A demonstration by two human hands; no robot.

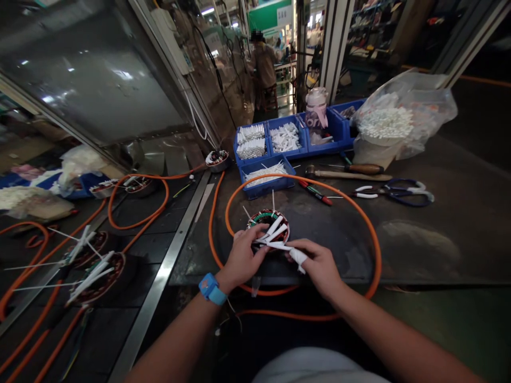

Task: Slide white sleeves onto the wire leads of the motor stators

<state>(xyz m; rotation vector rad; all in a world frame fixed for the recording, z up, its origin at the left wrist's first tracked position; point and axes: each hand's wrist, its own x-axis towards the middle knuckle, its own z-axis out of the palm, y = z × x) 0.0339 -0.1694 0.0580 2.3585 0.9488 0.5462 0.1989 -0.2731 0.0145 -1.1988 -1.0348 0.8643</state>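
A round motor stator (261,216) with copper windings lies on the dark bench in front of me, and several white sleeves (275,225) stick out of it. My left hand (243,258), with a blue watch on its wrist, is closed at the stator's near edge, thumb and fingers pinching the white sleeves. Just to the right, my right hand (319,263) pinches the outer end of one white sleeve (279,246) pointing right. White wrapping (298,257) covers one of its fingers. The fingers hide the sleeve ends and the stator's near side.
An orange cable (373,234) loops around the stator. Blue bins (266,187) of white tubes stand behind, beside a pink bottle (316,109) and a plastic bag (431,106) of tubes. Pliers (407,192) and a hammer (351,174) lie right. More stators (115,274) sit left. A person (265,64) sits far back.
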